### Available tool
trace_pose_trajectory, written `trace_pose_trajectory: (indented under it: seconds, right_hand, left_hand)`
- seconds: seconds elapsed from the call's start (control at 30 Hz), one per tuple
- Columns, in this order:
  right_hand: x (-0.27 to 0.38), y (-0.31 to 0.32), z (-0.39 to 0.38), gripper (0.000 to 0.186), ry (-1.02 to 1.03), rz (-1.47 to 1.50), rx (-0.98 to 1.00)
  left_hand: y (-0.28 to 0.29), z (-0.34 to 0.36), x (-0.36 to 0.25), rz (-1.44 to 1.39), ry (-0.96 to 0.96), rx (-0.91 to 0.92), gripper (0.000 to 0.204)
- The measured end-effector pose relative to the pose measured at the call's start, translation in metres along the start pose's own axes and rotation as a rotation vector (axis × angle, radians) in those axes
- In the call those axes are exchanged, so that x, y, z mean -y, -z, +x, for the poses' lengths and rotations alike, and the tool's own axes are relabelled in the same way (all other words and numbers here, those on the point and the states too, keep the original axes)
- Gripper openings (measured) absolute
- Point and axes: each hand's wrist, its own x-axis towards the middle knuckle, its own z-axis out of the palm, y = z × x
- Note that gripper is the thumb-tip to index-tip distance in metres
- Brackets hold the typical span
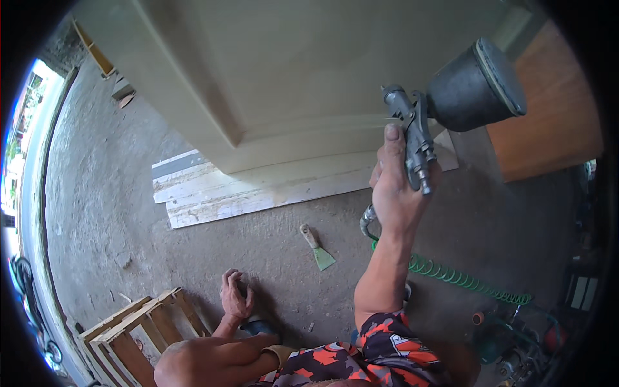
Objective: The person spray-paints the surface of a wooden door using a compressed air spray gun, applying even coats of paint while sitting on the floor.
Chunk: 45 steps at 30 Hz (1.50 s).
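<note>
My right hand [398, 193] is wrapped round the handle of a metal spray gun [416, 132], held up in front of a large grey-green panel [303, 71] with raised moulding. A dark grey paint cup [471, 90] is fixed to the gun and tilts to the right. From below the hand runs a hose fitting [367, 222], leading to a green coiled air hose [461, 277]. My left hand [236, 297] hangs low beside my bent knee, fingers loosely curled and thumb apart, with nothing visible in it. A putty knife [316, 248] with a green blade lies on the floor between my hands.
White-painted boards [258, 193] lie under the panel's lower edge. A brown wooden sheet [548, 109] stands at the right. Near my left knee is a slatted wooden crate [142, 338]. Machinery resembling an air compressor [509, 351] sits at the lower right.
</note>
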Motion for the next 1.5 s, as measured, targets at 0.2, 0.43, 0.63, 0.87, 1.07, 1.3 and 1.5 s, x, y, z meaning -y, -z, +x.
trace_pose_trajectory:
  seconds: [0.2, 0.43, 0.63, 0.87, 1.07, 1.3, 1.5]
  right_hand:
    - [0.034, -0.062, -0.057, 0.033, -0.131, 0.087, 0.077]
    - [0.062, -0.131, -0.11, 0.031, -0.027, 0.072, 0.135]
    - [0.085, -0.186, -0.151, 0.029, 0.105, -0.016, 0.167]
    - [0.083, -0.246, -0.192, 0.029, 0.18, -0.035, 0.155]
    - [0.089, -0.268, -0.212, 0.027, 0.16, 0.161, 0.297]
    - [0.077, -0.264, -0.212, 0.022, 0.14, 0.178, 0.451]
    - [0.075, -0.224, -0.175, 0.016, 0.119, 0.14, 0.405]
  left_hand:
    - [0.001, -0.001, 0.006, -0.031, 0.024, -0.005, 0.058]
    - [0.009, 0.0, 0.009, -0.076, 0.054, 0.048, 0.058]
    - [0.015, 0.003, 0.009, -0.092, 0.028, 0.045, 0.053]
    - [0.001, -0.009, 0.04, -0.035, 0.028, 0.196, 0.06]
    - [-0.013, -0.016, 0.048, -0.213, 0.201, 0.362, 0.051]
    - [-0.014, -0.022, 0.057, -0.057, 0.015, 0.337, 0.06]
    - [-0.011, -0.017, 0.044, 0.026, -0.029, 0.197, 0.061]
